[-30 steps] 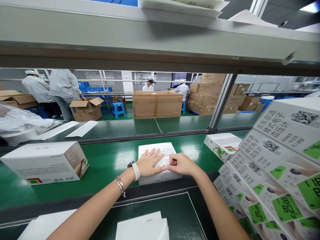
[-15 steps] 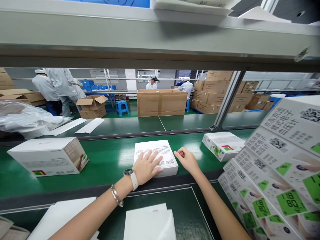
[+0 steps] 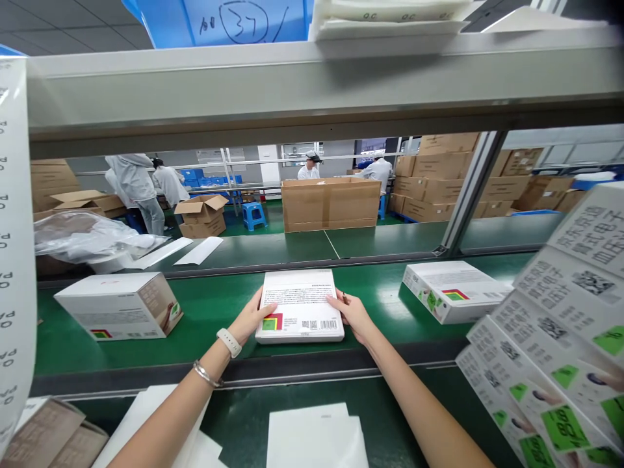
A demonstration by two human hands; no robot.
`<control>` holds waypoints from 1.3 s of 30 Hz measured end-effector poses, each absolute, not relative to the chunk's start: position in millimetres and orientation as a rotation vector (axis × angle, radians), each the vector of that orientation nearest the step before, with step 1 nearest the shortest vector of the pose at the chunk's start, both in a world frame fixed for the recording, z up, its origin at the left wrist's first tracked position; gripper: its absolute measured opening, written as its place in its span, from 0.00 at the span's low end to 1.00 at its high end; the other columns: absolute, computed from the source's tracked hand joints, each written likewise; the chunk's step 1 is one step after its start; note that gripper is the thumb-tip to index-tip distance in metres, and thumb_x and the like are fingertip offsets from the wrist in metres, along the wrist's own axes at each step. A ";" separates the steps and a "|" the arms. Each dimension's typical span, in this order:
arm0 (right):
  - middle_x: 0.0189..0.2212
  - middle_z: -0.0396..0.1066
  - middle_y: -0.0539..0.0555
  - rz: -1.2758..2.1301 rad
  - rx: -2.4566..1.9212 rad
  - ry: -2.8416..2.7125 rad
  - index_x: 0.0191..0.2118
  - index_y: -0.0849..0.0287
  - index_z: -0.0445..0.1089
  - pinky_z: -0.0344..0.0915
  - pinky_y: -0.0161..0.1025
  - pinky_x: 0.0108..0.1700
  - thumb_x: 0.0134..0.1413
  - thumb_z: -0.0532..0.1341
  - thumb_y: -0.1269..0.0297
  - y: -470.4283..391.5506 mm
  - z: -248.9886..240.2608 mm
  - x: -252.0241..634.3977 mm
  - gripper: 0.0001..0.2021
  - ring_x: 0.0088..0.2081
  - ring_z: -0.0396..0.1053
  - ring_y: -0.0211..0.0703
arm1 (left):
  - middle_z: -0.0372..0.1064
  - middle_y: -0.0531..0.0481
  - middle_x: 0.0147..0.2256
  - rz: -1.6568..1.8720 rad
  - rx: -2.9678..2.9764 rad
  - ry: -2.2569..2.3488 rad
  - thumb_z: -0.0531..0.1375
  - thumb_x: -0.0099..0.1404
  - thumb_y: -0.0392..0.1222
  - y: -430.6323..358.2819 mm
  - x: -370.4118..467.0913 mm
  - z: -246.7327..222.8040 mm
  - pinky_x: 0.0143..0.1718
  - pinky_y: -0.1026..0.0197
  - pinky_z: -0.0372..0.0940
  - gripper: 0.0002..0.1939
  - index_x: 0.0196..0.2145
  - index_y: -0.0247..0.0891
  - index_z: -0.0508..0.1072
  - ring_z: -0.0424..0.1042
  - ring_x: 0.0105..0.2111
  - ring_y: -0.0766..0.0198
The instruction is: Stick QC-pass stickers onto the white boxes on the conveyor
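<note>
A white printed box (image 3: pixel 299 299) with a barcode and a red, yellow and green mark is between my hands over the green belt (image 3: pixel 219 351). My left hand (image 3: pixel 251 315) grips its left side, thumb on the top face. On the opposite side my right hand (image 3: pixel 353 315) holds the edge, with the thumb on top and the fingers partly hidden. Whether the box's underside touches the belt I cannot tell. A taller white box (image 3: pixel 117 309) stands to the left on the belt, and a flat white box (image 3: pixel 453 289) lies to the right.
Printed boxes (image 3: pixel 560 344) are stacked at the right. White sheets (image 3: pixel 312 435) lie in front of me. A metal shelf beam (image 3: pixel 292 91) crosses overhead, bearing a blue bin (image 3: pixel 234 23). A label strip (image 3: pixel 17 260) hangs at the left. Beyond stand a large carton (image 3: pixel 331 205) and several people.
My left hand has gone from lying flat on the box's top to gripping its left side. My right hand has closed on the right edge. The view has shifted left and up.
</note>
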State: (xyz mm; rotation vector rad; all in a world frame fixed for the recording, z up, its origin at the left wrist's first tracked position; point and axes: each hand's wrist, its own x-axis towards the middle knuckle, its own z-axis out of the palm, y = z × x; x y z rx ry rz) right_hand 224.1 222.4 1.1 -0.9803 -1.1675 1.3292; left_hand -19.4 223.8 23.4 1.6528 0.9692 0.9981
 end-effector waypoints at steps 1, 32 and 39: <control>0.22 0.62 0.47 1.283 -0.967 -1.192 0.46 0.60 0.64 0.57 0.32 0.22 0.41 0.62 0.55 222.0 2.7 223.4 0.25 0.22 0.60 0.34 | 0.51 0.45 0.55 1.075 1.695 0.943 0.54 0.60 0.46 223.7 -20.5 27.8 0.48 0.55 0.59 0.34 0.58 0.40 0.41 0.57 0.51 0.56; 0.23 0.65 0.48 0.234 -1.419 -2.526 0.25 0.57 0.57 0.43 0.35 0.23 0.51 0.53 0.64 8.8 -11.4 233.1 0.06 0.23 0.62 0.37 | 0.35 0.43 0.59 0.174 2.773 0.782 0.48 0.53 0.67 41.3 10.5 -11.7 0.54 0.41 0.33 0.44 0.59 0.40 0.39 0.36 0.58 0.46; 0.20 0.62 0.48 0.585 -1.295 -2.378 0.21 0.58 0.57 0.49 0.33 0.23 0.50 0.55 0.59 2.4 0.8 237.0 0.12 0.22 0.60 0.35 | 0.35 0.42 0.59 0.179 2.765 0.771 0.48 0.53 0.67 40.4 10.5 -11.0 0.55 0.42 0.32 0.44 0.59 0.38 0.42 0.36 0.58 0.47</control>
